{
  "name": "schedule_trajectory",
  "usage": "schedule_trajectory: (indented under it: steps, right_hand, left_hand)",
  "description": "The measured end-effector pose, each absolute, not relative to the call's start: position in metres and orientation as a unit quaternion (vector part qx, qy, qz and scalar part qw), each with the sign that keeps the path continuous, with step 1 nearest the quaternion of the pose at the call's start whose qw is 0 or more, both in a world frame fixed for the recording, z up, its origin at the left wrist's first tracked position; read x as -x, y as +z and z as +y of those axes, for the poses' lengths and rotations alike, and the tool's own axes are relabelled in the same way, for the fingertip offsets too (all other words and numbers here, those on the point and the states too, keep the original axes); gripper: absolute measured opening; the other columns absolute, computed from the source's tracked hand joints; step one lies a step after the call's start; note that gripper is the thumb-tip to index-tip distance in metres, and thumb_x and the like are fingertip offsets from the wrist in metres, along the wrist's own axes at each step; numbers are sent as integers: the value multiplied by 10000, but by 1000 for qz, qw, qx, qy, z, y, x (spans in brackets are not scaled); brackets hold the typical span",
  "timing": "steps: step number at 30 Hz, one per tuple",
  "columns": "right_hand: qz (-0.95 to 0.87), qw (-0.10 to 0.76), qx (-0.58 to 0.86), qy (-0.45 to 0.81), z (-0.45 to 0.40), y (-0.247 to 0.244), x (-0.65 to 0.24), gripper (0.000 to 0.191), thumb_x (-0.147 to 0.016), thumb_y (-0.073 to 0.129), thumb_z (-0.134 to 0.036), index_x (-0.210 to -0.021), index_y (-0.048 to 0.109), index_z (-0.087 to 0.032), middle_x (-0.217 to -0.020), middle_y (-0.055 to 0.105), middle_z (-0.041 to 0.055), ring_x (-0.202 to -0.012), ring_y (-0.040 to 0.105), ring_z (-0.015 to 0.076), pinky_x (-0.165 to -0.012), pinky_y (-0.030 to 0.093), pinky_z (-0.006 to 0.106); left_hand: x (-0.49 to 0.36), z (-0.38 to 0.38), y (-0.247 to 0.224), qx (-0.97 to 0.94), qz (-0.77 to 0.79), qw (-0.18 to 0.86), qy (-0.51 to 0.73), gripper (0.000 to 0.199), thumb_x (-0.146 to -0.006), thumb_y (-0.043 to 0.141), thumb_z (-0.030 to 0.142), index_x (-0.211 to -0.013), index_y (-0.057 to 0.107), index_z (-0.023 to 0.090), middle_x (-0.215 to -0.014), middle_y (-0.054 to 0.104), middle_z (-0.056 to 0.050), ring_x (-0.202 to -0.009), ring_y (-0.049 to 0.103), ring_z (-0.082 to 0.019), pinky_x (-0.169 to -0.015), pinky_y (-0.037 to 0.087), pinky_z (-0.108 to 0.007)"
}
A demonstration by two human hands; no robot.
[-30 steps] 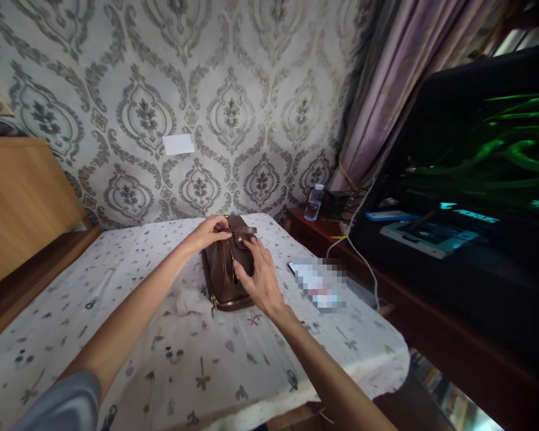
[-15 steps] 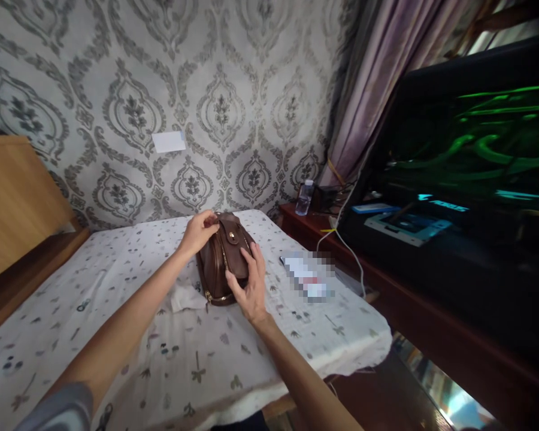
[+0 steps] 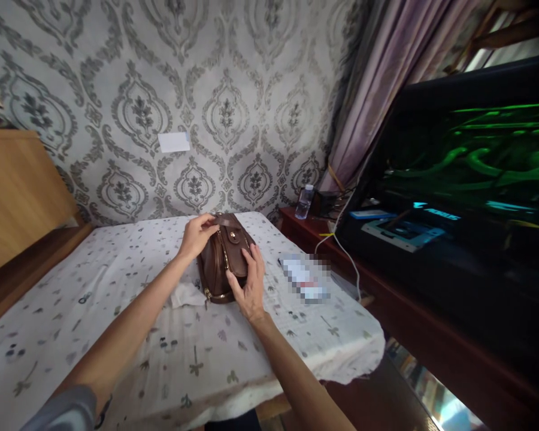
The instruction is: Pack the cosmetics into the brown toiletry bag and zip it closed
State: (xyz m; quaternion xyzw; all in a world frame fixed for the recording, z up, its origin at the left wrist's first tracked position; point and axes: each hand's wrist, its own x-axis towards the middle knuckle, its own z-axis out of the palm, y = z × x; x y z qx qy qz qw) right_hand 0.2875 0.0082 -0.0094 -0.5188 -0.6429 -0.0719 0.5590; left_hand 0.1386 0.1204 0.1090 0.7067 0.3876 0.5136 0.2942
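Note:
A brown leather handbag [image 3: 218,264] with a flap, a small gold clasp and gold zippers lies on the patterned white bedspread [image 3: 197,335]. My left hand [image 3: 198,233] is pinched closed at the bag's far left edge, by the upper end of a zipper; its fingertips hide exactly what part they grip. From the near right side my right hand [image 3: 250,284] holds the bag, thumb on the front by the zipper line and fingers over the flap. Beside the bag's lower left corner rests a crumpled white cloth [image 3: 187,295].
Right of the bag lies a blurred-out phone-like object [image 3: 304,278]. A clear bottle [image 3: 304,202] stands on the dark red desk [image 3: 291,222], with a white cable [image 3: 353,266] hanging down. A large dark glossy case [image 3: 431,179] fills the right; a wooden cabinet [image 3: 22,197] stands left.
The camera view has shifted slightly. Both hands stay on the handbag in nearly the same places, with only a small change in the left fingers.

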Motion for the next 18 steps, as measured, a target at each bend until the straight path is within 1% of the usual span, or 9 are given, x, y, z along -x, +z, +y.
schedule_trajectory:
  steps: [4, 9, 14, 18]
  right_hand:
    - [-646, 560, 513, -75, 8, -11, -287, 624, -1019, 522, -415, -1579, 352, -199, -1662, 361, 202, -1589, 296, 340, -1249, 320, 656]
    - [-644, 562, 514, -72, 7, -13, -288, 637, -1034, 519, -427, -1603, 330, -212, -1675, 335, 196, -1597, 278, 334, -1255, 315, 651]
    - [-639, 570, 512, -69, 2, -14, -292, 637, -1024, 559, -409, -1613, 356, -279, -1677, 361, 151, -1572, 338, 348, -1216, 393, 652]
    - [-641, 572, 510, -45, -12, -34, -304, 606, -1020, 540, -376, -1608, 402, -320, -1681, 386, 105, -1547, 388, 372, -1160, 475, 646]
  left_hand:
    - [-137, 112, 109, -721, 376, 286, 507, 138, -719, 681, 305, -813, 667, 206, -822, 712, -5, -832, 638, -200, -835, 493, -317]
    - [-135, 92, 105, -742, 369, 265, 493, 84, -770, 666, 257, -831, 686, 202, -838, 731, -20, -857, 652, -213, -827, 489, -318]
    - [-133, 81, 100, -753, 352, 248, 498, 70, -815, 650, 214, -855, 707, 219, -886, 737, -39, -899, 662, -225, -837, 496, -329]
    - [-136, 73, 88, -765, 313, 225, 515, 110, -878, 628, 203, -874, 720, 264, -900, 732, -52, -918, 663, -241, -826, 506, -363]
